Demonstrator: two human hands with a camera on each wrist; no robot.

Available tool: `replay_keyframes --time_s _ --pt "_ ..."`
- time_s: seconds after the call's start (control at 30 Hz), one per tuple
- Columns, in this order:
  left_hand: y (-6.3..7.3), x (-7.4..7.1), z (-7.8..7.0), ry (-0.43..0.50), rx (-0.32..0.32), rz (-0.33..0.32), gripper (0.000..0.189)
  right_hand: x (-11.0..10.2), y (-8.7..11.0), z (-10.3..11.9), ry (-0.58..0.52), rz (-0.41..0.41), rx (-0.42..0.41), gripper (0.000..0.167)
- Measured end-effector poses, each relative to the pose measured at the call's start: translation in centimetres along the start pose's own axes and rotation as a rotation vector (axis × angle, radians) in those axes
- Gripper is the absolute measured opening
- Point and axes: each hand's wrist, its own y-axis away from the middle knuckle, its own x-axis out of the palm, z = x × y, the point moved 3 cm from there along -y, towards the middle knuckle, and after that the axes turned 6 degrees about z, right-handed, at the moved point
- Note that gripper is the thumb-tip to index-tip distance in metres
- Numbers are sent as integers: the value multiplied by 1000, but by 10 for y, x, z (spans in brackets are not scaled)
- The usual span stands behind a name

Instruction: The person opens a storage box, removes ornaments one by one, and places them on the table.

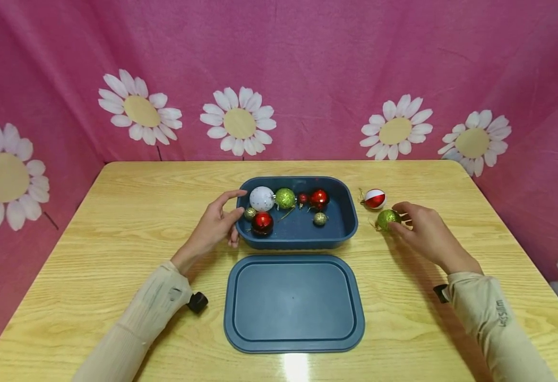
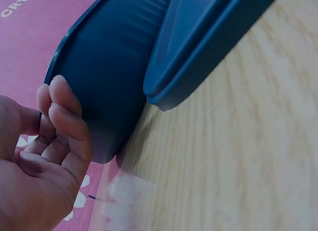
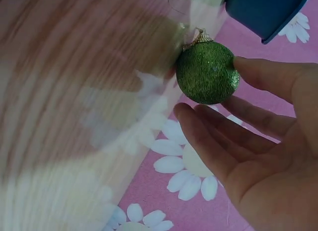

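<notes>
A dark blue plastic box (image 1: 302,245) stands in the middle of the table with several Christmas baubles in it. My left hand (image 1: 214,225) holds its left end, thumb at the rim and other fingers bent against the outer wall (image 2: 109,67). To the right of the box, my right hand (image 1: 422,231) pinches a glittery green bauble (image 1: 387,219) between thumb and fingers; its gold cap (image 3: 201,37) shows in the right wrist view. Just behind it lies a red and white bauble (image 1: 375,199). Inside the box are a white bauble (image 1: 262,198) and another green one (image 1: 285,198).
A flat blue lid (image 1: 293,302) lies in front of the box. Red baubles (image 1: 319,199) and small gold ones (image 1: 320,218) also sit in the box. A pink cloth (image 1: 307,63) with daisies hangs behind the wooden table (image 1: 140,212).
</notes>
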Motion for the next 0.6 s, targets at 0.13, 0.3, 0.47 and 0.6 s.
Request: replay_keyframes --time_s 0.13,0.3,0.47,0.6 --pt "0 0 -1 -6 4 -5 44 -4 1 2 14 -21 1 38" --pt "0 0 0 -13 8 -1 44 -8 1 11 49 -55 -32 35" --pt "0 1 0 -9 4 3 44 -13 0 27 83 -107 -64 33" --pt "1 1 -1 1 8 -1 44 -14 -5 42 72 -123 -98 32"
